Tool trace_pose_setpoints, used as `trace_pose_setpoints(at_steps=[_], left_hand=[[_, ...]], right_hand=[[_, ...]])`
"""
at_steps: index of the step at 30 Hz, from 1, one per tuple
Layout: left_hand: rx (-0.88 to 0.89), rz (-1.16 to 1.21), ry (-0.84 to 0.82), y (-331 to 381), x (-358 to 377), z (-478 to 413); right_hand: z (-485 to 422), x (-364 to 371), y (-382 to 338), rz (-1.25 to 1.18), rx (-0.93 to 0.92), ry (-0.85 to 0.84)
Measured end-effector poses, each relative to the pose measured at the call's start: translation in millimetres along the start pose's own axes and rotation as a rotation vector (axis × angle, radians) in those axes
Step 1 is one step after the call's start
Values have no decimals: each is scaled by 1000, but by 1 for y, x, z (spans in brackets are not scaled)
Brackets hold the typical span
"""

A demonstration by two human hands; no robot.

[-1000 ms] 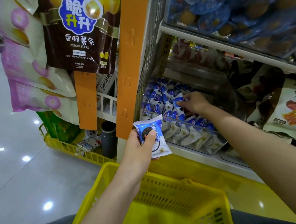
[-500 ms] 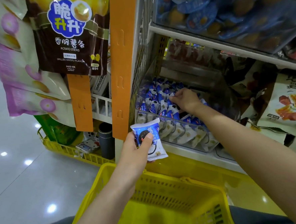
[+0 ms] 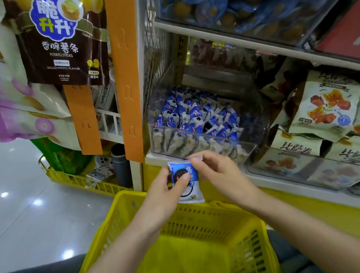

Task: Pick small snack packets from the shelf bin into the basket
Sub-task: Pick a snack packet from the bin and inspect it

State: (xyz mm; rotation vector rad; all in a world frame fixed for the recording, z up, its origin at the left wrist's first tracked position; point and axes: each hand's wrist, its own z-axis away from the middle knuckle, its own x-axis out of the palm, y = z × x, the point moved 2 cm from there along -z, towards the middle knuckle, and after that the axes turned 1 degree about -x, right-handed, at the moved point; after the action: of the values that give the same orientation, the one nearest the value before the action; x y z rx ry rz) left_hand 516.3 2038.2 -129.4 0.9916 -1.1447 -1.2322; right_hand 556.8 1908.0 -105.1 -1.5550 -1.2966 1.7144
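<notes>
Back from clear plastic shelf bin (image 3: 196,135) at 12 o'clock, with right hand (image 3: 219,174) pinching top of blue-and-white foil cookie packet (image 3: 189,171) gripped by left hand (image 3: 163,188): ease toward 6 o'clock over yellow slatted plastic basket (image 3: 201,219), then release.

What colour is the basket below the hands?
The basket is yellow; the head view shows it best.

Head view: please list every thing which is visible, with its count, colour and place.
held packet: one, blue-white, above the basket
bin packets: many, blue-white, in the clear bin
clear bin: one, transparent, middle shelf
basket: one, yellow, bottom centre
potato sticks bag: one, brown, hanging top left
pink bags: several, pink-cream, hanging left
cream bags: several, cream-orange, right shelf
left hand: one, grips held packet
right hand: one, fingers pinch its top edge
</notes>
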Motion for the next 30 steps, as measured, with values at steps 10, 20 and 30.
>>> trace_pose_setpoints(at_steps=[10,20,30], left_hand=[[3,39,-10,-12,6,-1],[-24,-79,85,-17,-2,-4],[-70,12,88,-17,0,-6]], right_hand=[[18,8,19,-329,186,58],[27,12,18,416,-261,148],[12,1,30,-326,227,238]])
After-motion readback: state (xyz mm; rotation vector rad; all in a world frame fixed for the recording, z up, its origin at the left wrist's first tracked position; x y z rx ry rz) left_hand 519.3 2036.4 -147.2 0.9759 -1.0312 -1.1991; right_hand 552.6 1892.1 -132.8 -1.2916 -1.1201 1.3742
